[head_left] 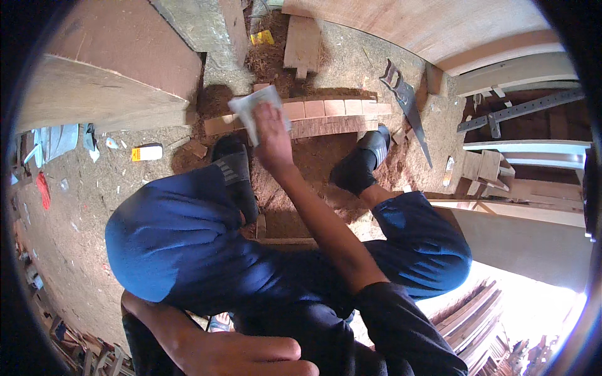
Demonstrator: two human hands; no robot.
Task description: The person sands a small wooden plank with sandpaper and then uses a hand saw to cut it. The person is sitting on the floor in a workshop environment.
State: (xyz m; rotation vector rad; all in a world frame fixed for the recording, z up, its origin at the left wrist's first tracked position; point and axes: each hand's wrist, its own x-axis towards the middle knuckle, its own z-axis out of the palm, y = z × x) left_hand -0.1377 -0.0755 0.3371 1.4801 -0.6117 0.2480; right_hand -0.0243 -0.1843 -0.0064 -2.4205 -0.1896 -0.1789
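Note:
My right hand (271, 128) grips a pale, folded pad (246, 114), perhaps paper or cloth, at the left part of a curved wooden piece (335, 108) lined with small blocks. This piece lies across the floor between my sandalled feet, over brown sawdust. My left hand (244, 351) is low in the view, below my bent left leg, with its fingers curled; whatever they may hold is hidden.
A handsaw (411, 109) lies to the right. A loose board (300, 44) is behind the curved piece. A large wooden panel (125, 88) stands at the left. Scraps and a white-and-yellow container (150, 152) lie on the left floor, and stacked timber (470, 313) is at lower right.

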